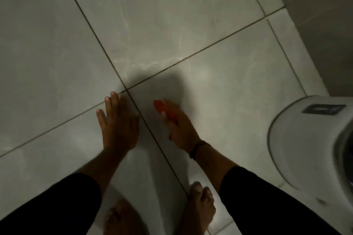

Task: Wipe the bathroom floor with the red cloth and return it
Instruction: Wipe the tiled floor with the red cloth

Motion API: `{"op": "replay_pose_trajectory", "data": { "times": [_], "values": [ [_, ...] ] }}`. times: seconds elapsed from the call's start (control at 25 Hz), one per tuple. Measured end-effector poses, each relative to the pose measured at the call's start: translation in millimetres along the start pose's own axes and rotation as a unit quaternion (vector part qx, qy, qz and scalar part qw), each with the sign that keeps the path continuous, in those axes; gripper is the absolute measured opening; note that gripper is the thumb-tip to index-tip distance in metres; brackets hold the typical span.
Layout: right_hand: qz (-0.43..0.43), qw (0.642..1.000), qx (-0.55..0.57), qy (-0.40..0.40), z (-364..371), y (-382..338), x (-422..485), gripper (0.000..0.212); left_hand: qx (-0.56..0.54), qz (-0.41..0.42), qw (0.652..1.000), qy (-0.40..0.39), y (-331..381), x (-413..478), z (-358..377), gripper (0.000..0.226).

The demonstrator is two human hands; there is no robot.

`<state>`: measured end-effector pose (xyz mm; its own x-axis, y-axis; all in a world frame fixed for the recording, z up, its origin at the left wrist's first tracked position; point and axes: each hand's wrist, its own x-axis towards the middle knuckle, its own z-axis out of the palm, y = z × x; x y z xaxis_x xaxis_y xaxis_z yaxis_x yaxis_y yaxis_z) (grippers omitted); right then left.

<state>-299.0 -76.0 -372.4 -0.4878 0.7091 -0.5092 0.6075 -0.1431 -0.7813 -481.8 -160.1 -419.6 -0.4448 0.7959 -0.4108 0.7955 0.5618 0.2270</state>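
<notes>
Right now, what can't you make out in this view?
- Red cloth: mostly hidden under the right hand; size and folds unclear.
- White appliance: cut off by the right edge.
- Left hand: motion-blurred; floor contact unclear.
- Floor: dim; dirt indistinguishable.

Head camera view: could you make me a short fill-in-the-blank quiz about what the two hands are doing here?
1. The red cloth is held in the ___ hand.
2. The left hand is open, its fingers ___.
3. A dark band sits on the ___ wrist.
4. The floor is covered in large ___.

Missing words: right; spread; right; tiles
</notes>
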Motion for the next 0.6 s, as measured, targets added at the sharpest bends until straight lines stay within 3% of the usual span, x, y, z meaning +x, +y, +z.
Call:
{"op": "replay_pose_trajectory", "data": {
  "times": [0.04,0.08,0.12,0.2,0.24,0.4,0.48,0.6],
  "values": [
    [0.102,0.978,0.182,0.016,-14.8,-17.9,-18.2,0.045,-0.070,-0.002,0.997,-0.025,16.9,-6.7,-20.5,0.072],
    [0.177,0.925,0.333,0.051,-41.0,-36.1,-40.8,0.045,-0.180,-0.014,0.981,-0.070,45.1,-15.6,-49.0,0.066],
    [0.227,0.866,0.439,0.079,-70.1,-60.0,-68.4,0.046,-0.295,-0.052,0.943,-0.145,83.1,-27.5,-85.9,0.063],
    [0.265,0.817,0.502,0.097,-95.3,-74.6,-98.7,0.046,-0.439,-0.131,0.848,-0.268,123.8,-43.9,-122.1,0.066],
    [0.268,0.798,0.530,0.104,-116.2,-83.2,-118.6,0.048,-0.452,-0.129,0.819,-0.329,147.6,-51.5,-146.3,0.070],
    [0.249,0.758,0.581,0.161,-187.6,-103.9,-206.2,0.064,-0.428,-0.011,0.797,-0.425,231.1,-80.8,-220.0,0.063],
    [0.230,0.741,0.596,0.207,-222.5,-107.8,-245.4,0.053,-0.387,0.073,0.787,-0.474,280.6,-95.5,-239.1,0.046],
    [0.216,0.703,0.596,0.321,-273.4,-98.1,-297.3,0.035,-0.331,0.111,0.790,-0.505,365.5,-127.0,-245.0,0.029]
  ]
}}
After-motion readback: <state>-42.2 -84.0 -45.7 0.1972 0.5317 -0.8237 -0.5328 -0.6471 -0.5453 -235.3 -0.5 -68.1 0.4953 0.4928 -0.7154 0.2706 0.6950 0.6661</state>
